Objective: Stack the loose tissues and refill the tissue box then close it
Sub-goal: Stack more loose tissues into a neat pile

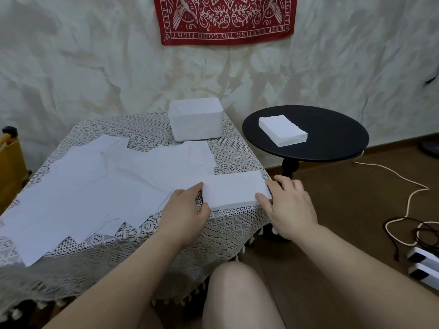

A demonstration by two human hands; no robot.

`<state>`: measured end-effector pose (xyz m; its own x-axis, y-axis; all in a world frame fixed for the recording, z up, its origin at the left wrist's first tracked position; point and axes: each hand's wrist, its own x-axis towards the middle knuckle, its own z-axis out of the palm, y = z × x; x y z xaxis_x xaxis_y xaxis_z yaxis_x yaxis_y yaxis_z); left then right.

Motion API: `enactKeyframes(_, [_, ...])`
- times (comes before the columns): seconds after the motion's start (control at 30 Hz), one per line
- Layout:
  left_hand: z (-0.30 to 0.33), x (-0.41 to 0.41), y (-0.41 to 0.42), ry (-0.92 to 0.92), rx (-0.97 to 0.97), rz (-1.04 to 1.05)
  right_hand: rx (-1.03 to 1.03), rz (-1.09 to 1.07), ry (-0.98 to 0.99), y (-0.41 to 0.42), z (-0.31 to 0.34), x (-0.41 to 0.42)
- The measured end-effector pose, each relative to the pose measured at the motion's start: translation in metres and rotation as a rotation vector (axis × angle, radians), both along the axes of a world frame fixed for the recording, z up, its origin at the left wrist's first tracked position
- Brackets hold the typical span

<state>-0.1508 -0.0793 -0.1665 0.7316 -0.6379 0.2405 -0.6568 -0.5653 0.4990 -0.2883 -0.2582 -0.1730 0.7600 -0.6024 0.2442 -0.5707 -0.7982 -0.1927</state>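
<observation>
A small stack of white tissues (234, 189) lies near the right front corner of the lace-covered table (228, 224). My left hand (187, 210) touches the stack's left edge with loosely bent fingers. My right hand (288, 205) presses against its right edge, thumb on the front corner. Loose tissues (95, 188) are spread flat over the left and middle of the table. The white tissue box (197, 122) stands at the table's far edge. I cannot tell whether it is open or closed.
A round black side table (332, 143) stands to the right with a second tissue stack (282, 130) on it. Cables and white power strips (422, 262) lie on the brown floor at the right. A yellow object (9, 162) stands at far left. My knee (235, 293) is below.
</observation>
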Motion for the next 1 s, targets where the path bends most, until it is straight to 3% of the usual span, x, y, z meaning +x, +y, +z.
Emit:
enactKeyframes(0.4, [-0.0041,0.0017,0.0001,-0.048,-0.017,-0.006,0.052,0.117,-0.208,0.0039,-0.0066,-0.0063])
enactKeyframes(1.0, [-0.0026,0.0034,0.0010,0.007,-0.043,-0.011,0.008,0.119,-0.226,0.0046,-0.0085,-0.0029])
